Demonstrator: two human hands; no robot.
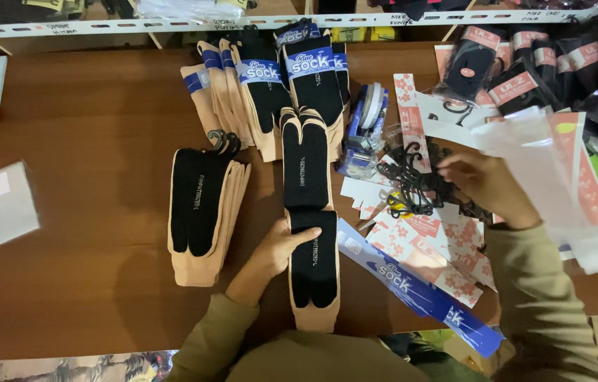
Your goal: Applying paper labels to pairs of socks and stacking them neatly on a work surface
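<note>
Both hands at work on desk [86,141].
Left hand [281,247] flat, fingers spread on black sock pair [313,272]; right hand [486,185] reaches black hangers [412,185], grip state indeterminate.

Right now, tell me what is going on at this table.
A person is working at a brown table covered with black-and-tan socks. The left hand rests flat on the nearest pair of socks, lying lengthwise before them. The right hand reaches into a pile of black plastic hangers, beside pink flowered card labels and clear bags. A stack of socks lies at left, banded pairs farther back.
</note>
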